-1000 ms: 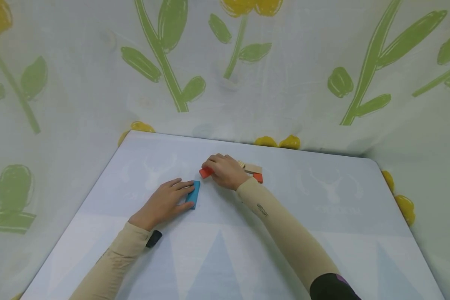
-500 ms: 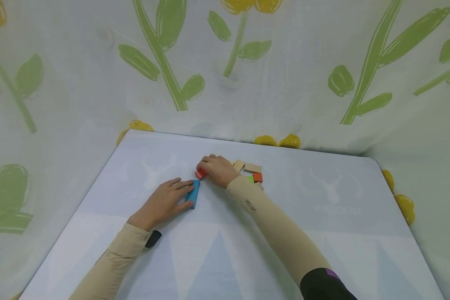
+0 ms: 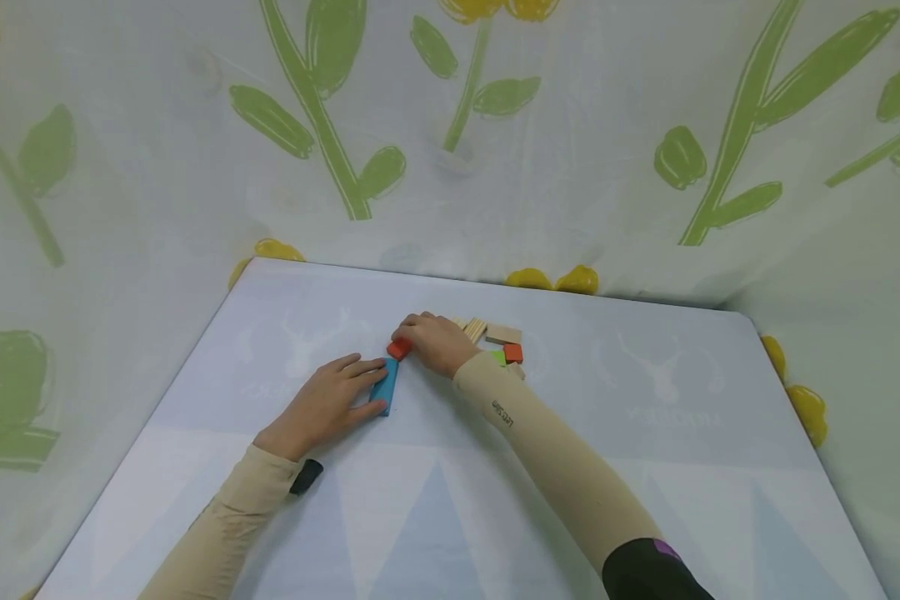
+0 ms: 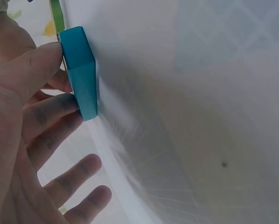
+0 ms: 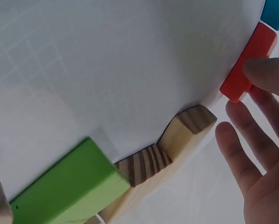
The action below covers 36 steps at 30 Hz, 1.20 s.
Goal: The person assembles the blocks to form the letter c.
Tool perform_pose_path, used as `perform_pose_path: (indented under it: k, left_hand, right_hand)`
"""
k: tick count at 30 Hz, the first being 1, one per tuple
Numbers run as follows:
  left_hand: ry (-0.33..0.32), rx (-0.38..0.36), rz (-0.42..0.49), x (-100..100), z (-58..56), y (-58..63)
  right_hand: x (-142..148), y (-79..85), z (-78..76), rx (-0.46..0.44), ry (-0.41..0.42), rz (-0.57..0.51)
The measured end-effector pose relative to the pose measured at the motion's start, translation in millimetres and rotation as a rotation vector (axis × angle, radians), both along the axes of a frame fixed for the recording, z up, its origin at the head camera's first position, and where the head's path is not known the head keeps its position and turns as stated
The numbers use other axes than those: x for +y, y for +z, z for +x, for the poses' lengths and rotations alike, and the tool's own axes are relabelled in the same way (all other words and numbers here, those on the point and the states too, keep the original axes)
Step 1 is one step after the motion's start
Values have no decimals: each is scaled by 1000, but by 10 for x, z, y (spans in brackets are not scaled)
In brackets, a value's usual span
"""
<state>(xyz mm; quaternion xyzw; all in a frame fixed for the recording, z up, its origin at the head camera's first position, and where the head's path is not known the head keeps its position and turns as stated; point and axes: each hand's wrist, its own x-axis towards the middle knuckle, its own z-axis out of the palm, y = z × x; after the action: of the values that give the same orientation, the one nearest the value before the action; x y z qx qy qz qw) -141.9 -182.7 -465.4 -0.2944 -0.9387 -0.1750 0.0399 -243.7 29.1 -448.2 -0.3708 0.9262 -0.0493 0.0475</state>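
A blue wooden block [image 3: 386, 388] lies on the table, and my left hand [image 3: 330, 406] holds it between thumb and fingers; the other fingers are spread. In the left wrist view the thumb and fingertips touch the blue block [image 4: 81, 74] from one side. My right hand [image 3: 437, 343] pinches a red block [image 3: 398, 348] at the far end of the blue one. The right wrist view has the thumb on top of the red block [image 5: 247, 65], whose end meets or nearly meets the blue block [image 5: 275, 13]. The right hand hides part of the red block.
Right of the right hand lie a striped wooden block [image 3: 476, 330], a plain wooden block [image 3: 504, 334], another red block [image 3: 513, 353] and a green block [image 5: 72, 189]. The white table [image 3: 645, 517] ends at a flowered fabric wall [image 3: 570, 183] behind.
My right hand has moved left and slightly toward me with the red block, bringing it to the blue block's end. The green block has come into sight. The left hand stays put.
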Motion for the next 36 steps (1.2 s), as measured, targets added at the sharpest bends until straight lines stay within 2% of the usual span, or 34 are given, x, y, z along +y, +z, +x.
perform_pose_path:
  k: [10, 26, 36]
  left_hand:
    - [-1, 15, 5, 25, 13, 5]
    - [19, -21, -15, 41, 35, 19]
    - [17, -22, -9, 44, 22, 48]
  right_hand:
    - [-19, -13, 22, -10, -10, -12]
    - [-32, -47, 9, -1, -40, -43]
    - [-40, -44, -1, -8, -22, -58]
